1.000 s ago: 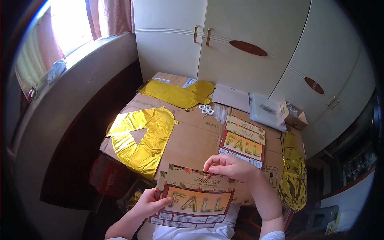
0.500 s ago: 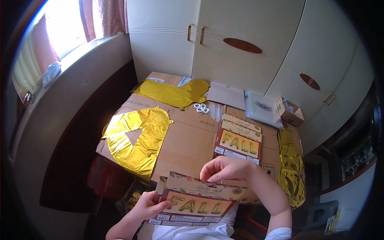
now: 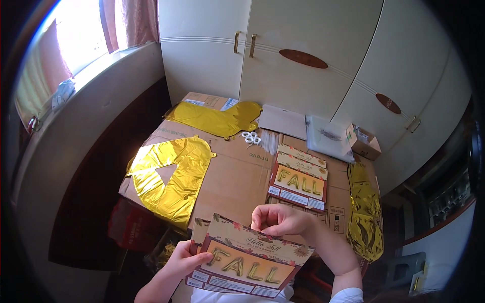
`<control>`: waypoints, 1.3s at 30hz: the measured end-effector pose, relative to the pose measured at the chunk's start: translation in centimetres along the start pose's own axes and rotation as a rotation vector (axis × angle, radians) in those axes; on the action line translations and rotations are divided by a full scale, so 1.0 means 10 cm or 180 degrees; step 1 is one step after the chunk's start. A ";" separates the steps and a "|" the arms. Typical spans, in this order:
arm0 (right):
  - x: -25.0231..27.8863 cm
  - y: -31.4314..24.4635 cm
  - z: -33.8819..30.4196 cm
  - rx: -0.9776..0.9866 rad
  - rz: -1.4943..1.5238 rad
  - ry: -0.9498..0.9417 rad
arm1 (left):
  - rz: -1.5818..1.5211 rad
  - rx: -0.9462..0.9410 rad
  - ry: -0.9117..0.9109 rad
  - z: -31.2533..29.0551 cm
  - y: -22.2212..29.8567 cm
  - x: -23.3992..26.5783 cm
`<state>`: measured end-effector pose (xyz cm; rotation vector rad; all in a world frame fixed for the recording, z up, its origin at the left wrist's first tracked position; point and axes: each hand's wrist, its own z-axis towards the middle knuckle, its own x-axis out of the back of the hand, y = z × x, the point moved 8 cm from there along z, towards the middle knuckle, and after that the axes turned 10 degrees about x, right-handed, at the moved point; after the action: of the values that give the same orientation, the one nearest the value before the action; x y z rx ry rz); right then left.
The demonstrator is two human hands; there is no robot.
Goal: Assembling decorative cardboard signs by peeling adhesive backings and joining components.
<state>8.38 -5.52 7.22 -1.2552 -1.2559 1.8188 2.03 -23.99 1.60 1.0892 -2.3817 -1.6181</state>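
My left hand (image 3: 183,263) grips the left edge of a few flat balloon packages (image 3: 252,257), thumb on the front. They are printed cards with a floral top strip and a picture of gold letters, held tilted above my lap. Behind the front package's top edge is my right hand (image 3: 283,219), fingers curled and pinched together; whatever is between the fingertips is hidden. More packages of the same kind (image 3: 300,182) lie overlapped on the cardboard just beyond it. A shiny gold letter-shaped foil balloon (image 3: 184,177) lies flat and uninflated to the left.
Flattened cardboard (image 3: 235,174) covers the table. Another gold foil balloon (image 3: 212,118) lies at the far side, and more gold foil (image 3: 365,217) along the right edge. Small white rolls (image 3: 251,137), clear straws (image 3: 270,143), a clear plastic bag (image 3: 328,136) and a small open box (image 3: 365,144) sit far back.
The front package has tilted, its right side dropping lower. My right hand has moved slightly down and stays at the top edge, fingers still curled.
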 end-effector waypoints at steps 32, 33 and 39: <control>0.70 -0.52 -0.51 0.2065 -0.0247 0.2150 | -0.0503 -0.1125 0.0272 -0.10 0.01 0.15; 0.73 -0.48 -0.50 0.2053 -0.0228 0.2176 | -0.0400 -0.1211 0.0369 -0.13 0.01 0.21; 0.75 0.48 -0.16 0.0995 -0.0391 0.2516 | -0.1446 -0.2253 0.1486 -0.58 0.15 1.01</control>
<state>7.26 -0.39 -0.10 -1.4557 -0.5665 1.1651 -3.85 -34.11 2.19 1.6420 -1.1762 -1.8280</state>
